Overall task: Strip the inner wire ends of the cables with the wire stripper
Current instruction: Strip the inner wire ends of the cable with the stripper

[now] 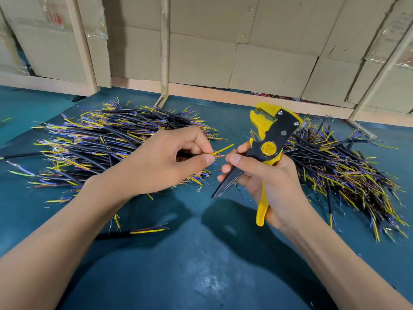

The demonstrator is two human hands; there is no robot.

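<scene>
Fingers [202,161] of the left hand [165,159] pinch a cable's yellow wire [223,149] above a teal table [190,253], while the right hand [266,175] grips an upright yellow stripper [271,139], cable piles [107,142] on either side.

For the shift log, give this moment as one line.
left hand: pinching wires | right hand: gripping stripper | stripper: off wires

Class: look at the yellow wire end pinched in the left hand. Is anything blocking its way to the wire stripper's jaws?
Nothing visible. The yellow wire juts free from the left hand; open air lies between it and the wire stripper upright in the right hand.
</scene>
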